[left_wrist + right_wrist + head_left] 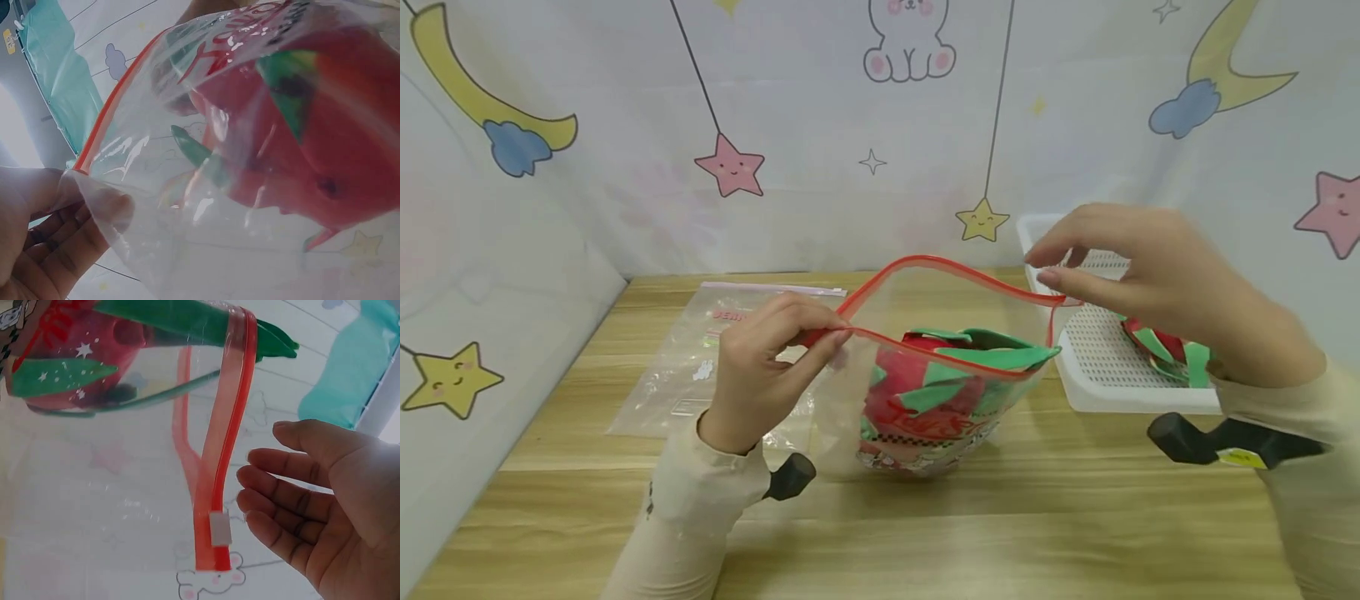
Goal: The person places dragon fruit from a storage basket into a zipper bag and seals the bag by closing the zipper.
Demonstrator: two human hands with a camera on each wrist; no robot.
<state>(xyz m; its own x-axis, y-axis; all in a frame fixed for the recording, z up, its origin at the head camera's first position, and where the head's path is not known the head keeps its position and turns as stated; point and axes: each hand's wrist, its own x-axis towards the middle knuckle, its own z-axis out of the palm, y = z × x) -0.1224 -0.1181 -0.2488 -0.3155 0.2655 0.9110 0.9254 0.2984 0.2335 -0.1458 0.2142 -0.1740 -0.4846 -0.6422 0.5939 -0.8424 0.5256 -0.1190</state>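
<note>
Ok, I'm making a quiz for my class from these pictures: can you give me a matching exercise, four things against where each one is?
Things:
1. zip bag
2. red and green packet
3. white tray
4. flat empty bag

Places:
A. lying on the table behind the left hand
B. at the table's right, behind the right hand
C. inside the zip bag
D. between both hands

Pairs: 1-D, 2-C, 3-B, 4-A

Head view: high, angled forward and down over the worktop (925, 533), mid-range, takes in both hands and the zip bag (940, 392) against the backdrop. Left wrist view: very close, under the bag, facing up through the plastic. Right wrist view: close, low, facing up at the red zip strip (219, 487). Shared by all three: the bag and its red strip.
</note>
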